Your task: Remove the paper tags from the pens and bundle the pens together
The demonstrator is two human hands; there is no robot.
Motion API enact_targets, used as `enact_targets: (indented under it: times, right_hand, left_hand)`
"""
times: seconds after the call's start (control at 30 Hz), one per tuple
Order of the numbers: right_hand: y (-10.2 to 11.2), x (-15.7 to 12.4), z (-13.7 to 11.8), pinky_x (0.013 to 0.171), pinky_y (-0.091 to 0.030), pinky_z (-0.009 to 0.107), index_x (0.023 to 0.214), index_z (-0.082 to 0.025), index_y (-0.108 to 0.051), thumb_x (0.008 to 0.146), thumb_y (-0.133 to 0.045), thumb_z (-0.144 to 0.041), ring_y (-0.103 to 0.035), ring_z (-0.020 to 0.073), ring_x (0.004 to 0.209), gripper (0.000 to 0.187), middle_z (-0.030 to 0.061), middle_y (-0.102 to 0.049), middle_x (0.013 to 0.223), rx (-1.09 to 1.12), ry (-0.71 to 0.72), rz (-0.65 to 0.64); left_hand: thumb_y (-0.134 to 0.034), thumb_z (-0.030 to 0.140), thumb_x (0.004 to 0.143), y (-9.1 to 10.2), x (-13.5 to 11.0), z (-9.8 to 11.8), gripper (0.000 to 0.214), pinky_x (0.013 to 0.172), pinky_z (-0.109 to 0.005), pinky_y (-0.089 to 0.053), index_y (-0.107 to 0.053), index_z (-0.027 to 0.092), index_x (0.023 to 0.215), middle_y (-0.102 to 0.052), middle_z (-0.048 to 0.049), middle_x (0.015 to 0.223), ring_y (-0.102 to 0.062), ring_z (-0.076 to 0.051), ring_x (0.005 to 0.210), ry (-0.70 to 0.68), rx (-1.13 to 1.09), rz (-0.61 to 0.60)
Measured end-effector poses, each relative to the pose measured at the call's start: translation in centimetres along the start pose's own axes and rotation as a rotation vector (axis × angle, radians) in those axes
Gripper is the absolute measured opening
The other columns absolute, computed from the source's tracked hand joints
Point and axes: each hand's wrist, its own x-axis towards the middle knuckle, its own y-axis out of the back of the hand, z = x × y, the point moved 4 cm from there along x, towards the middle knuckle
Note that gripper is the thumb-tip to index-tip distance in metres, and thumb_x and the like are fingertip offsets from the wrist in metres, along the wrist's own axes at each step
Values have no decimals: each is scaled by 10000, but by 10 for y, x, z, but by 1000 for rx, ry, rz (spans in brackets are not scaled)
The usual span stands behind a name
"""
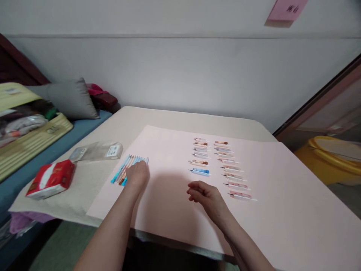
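At the left of the pink sheet, my left hand rests over a row of slim blue, white and brown pens. Its fingers are curled in and mostly hidden behind the back of the hand, so what they grip cannot be made out. My right hand hovers near the middle with loosely bent fingers, thumb apart, and nothing visible in it. Just beyond it lies a blue pen. Further pens form two columns, the nearer one on the right ending with a pink pen.
On the table's left are a red tissue pack and a clear plastic packet. A grey cushion and an open yellow box sit on a blue surface beyond. A yellow bin stands to the right. A wall borders the far side.
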Motion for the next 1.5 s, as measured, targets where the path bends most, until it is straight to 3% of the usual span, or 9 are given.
enact_targets:
  times: [0.53,0.67,0.77,0.83,0.9,0.97,1.03,1.23,1.5]
  right_hand:
    - [2,0,-1,616,-447,277,903,-158,-636,744,-607,-319,-611,157,648,229,21,-631,713,-27,-13,36]
    - [24,7,-2,636,-449,284,865,-161,-635,753,-587,-338,-609,160,643,215,23,-638,712,-95,40,174]
    - [54,11,-5,652,-434,280,836,-178,-632,793,-534,-348,-590,161,658,200,12,-626,691,-309,139,371]
    - [69,14,-4,647,-419,274,838,-188,-629,821,-494,-338,-579,165,672,203,14,-630,702,-513,163,462]
    - [75,16,0,654,-406,273,870,-193,-627,844,-455,-299,-580,171,712,204,29,-651,779,-740,153,483]
    - [72,18,5,681,-400,274,941,-196,-621,853,-419,-228,-583,184,803,223,52,-659,913,-972,136,442]
    - [63,21,12,722,-396,278,1023,-190,-602,844,-402,-159,-569,196,904,271,73,-638,1039,-1173,133,359]
    - [44,29,24,813,-376,325,1225,-144,-487,858,-378,-124,-483,243,1087,383,119,-499,1298,-1443,143,197]
    - [43,33,23,720,-340,309,1106,-159,-538,870,-381,-125,-533,227,889,285,113,-625,980,-1499,105,181]
  left_hand:
    - [-432,91,756,-2,7,-6,255,698,-386,-454,-666,83,857,-664,-257,916,-636,-320,883,30,-66,-32]
    - [-432,200,791,8,1,2,234,694,-381,-432,-646,121,842,-668,-215,899,-626,-308,861,-2,-102,14]
    - [-460,326,791,13,-15,30,210,664,-340,-416,-603,175,762,-659,-119,787,-607,-250,782,-119,-371,86]
    - [-506,342,762,9,-36,59,169,614,-289,-408,-569,191,723,-619,-48,683,-573,-177,656,-232,-749,-22]
    - [-550,330,727,-3,-63,90,145,551,-259,-400,-545,186,730,-580,-12,621,-526,-131,548,-258,-1160,-311]
    - [-578,322,713,-12,-91,116,155,544,-246,-398,-550,174,751,-592,-18,659,-530,-116,560,-267,-1432,-543]
    - [-612,308,691,-19,-109,131,165,537,-236,-389,-553,161,734,-592,-24,656,-527,-106,559,-217,-1558,-658]
    - [-657,231,651,-33,-112,130,150,533,-215,-389,-561,142,725,-592,-34,646,-532,-89,544,82,-1784,-771]
    - [-622,108,668,-39,-106,125,127,495,-180,-395,-557,135,774,-597,-34,649,-548,-80,529,345,-1953,-781]
